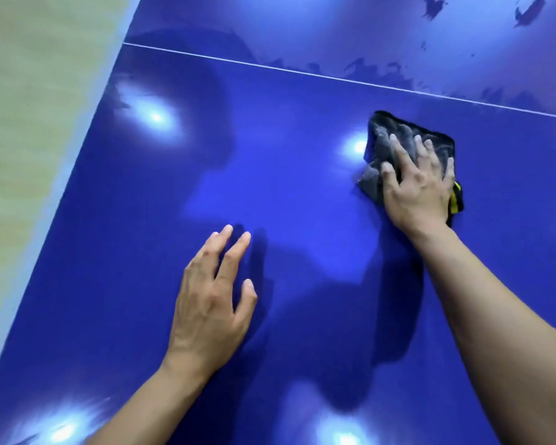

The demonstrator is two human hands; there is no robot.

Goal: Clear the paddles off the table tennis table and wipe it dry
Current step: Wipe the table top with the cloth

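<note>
Table tennis table (302, 194): glossy blue top, with a thin white line (302, 72) across at twelve o'clock and dark wet smears (366, 66) beyond it (towards one o'clock).
Cloth (382, 133): dark grey, plush, crumpled, yellow tag (455, 195). It lies on the table at two o'clock.
Right hand (414, 184): fingers spread wide, pressing flat on the cloth.
Left hand (209, 303): seven o'clock, fingers straight, slightly parted, holding nothing. Contact with the table is unclear.

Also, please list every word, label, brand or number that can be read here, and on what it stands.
No text can be read.
The yellow tag on the grey cloth under the right hand is too small and blurred to read.
The blue table tennis table bears only a white line, no print.
</note>
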